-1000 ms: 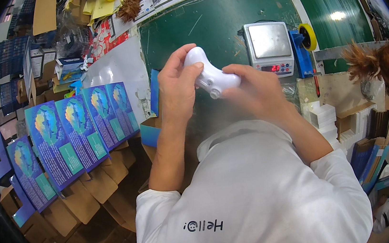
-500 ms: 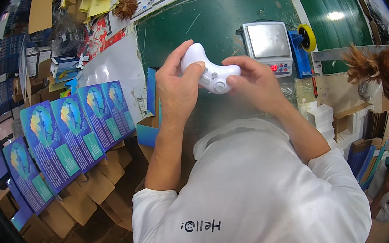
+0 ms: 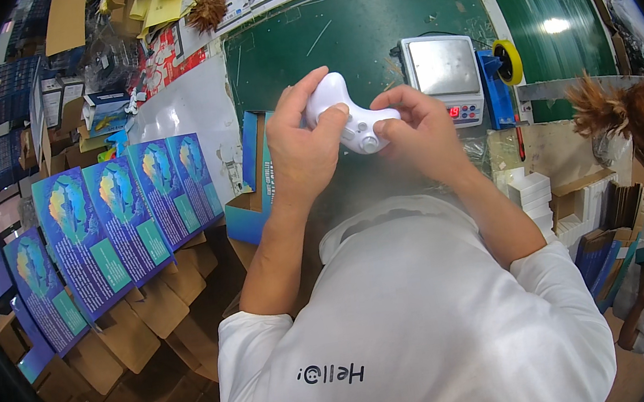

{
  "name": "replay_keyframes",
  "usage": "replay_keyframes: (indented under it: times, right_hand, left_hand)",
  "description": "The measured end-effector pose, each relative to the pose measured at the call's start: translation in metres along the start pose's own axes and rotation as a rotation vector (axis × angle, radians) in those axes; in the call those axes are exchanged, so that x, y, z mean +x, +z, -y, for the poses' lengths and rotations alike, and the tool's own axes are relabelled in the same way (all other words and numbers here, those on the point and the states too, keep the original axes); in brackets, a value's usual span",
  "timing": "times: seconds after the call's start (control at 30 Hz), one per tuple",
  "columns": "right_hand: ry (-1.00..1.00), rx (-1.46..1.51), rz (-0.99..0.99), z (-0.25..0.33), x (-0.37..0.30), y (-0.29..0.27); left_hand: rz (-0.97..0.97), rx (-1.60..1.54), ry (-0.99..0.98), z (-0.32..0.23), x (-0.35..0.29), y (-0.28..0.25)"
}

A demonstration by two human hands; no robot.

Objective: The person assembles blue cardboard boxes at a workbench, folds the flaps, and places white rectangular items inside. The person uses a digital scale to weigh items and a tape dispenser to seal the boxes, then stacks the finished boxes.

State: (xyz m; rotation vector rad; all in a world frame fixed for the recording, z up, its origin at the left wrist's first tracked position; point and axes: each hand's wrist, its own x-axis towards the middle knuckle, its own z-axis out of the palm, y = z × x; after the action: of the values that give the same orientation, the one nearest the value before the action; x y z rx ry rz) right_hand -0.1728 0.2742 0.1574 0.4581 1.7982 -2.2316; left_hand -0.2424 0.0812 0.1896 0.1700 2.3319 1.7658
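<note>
A white game controller is held up between my two hands, tilted over the green work surface. My left hand wraps round its left grip, the thumb lying on its face. On the right side, my right hand grips the other end, with its thumb near the round stick and bent fingers behind the far edge. A blue open carton stands just left of my left forearm. Right of the controller sits a digital scale with a bare metal pan and a lit red display.
Several blue-purple printed boxes with open brown flaps stand in a row at left. A blue tape dispenser with a yellow wheel is beside the scale. White boxes stack at right; a feathery brown duster lies above. Another person's arm shows lower right.
Both hands and the controller have shifted slightly right. My right thumb has moved on the controller's face. The scale's display reading differs, and the other person at lower right has moved.
</note>
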Motion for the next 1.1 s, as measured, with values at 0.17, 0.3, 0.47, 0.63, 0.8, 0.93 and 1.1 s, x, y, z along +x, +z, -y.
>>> replay_keyframes:
  times: [0.17,0.3,0.47,0.63,0.8,0.93,1.1]
  right_hand:
    - [-0.029,0.079,0.042,-0.006,0.005,-0.002]
    - [-0.017,0.112,0.060,-0.009,0.006,-0.006]
    - [-0.039,0.104,0.016,-0.011,0.007,-0.007]
    - [-0.142,0.127,-0.052,-0.014,0.010,-0.006]
    - [-0.267,-0.027,-0.091,-0.016,0.010,-0.006]
    - [-0.327,-0.266,-0.175,-0.018,0.013,-0.003]
    - [-0.217,-0.310,-0.229,-0.027,0.029,-0.005]
  left_hand:
    - [0.000,0.035,-0.022,0.002,0.003,-0.002]
    - [-0.003,0.008,-0.056,0.003,0.004,-0.002]
    - [0.025,-0.167,-0.129,0.000,0.007,0.000]
    - [0.054,-0.254,-0.180,0.000,0.012,0.000]
    - [0.056,-0.290,-0.201,0.009,0.020,0.003]
    - [0.025,-0.297,-0.227,0.017,0.027,0.010]
    - [0.037,-0.211,-0.167,0.028,0.035,0.018]
